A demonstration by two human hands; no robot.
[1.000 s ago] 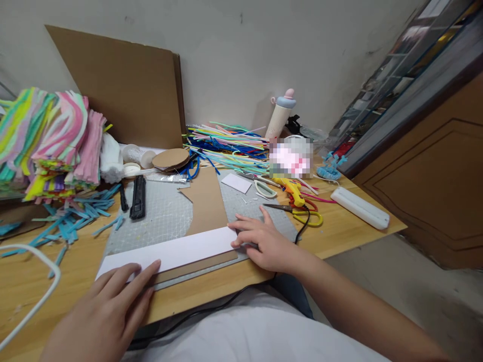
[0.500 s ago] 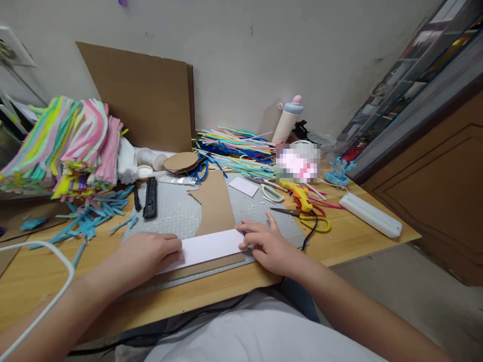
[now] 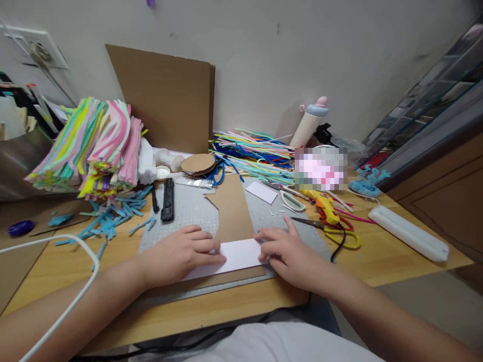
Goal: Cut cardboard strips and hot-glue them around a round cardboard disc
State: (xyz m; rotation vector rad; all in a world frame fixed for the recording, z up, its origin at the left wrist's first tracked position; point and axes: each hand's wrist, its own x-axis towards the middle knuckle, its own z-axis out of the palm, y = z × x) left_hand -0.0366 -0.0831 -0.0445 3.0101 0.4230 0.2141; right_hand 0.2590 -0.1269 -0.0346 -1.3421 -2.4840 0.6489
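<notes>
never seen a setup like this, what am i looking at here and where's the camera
There is no robot here: these are a person's bare hands, seen by one camera worn on the head, looking forward and down. All the pictures come from it, moments apart.

The left hand and right hand rest on a white strip, which lies over brown cardboard on a grey cutting mat. Nothing is lifted.

Around them on the wooden table are a yellow glue gun, yellow-handled scissors, a black cutter and bundles of colourful fuzzy stems.
</notes>
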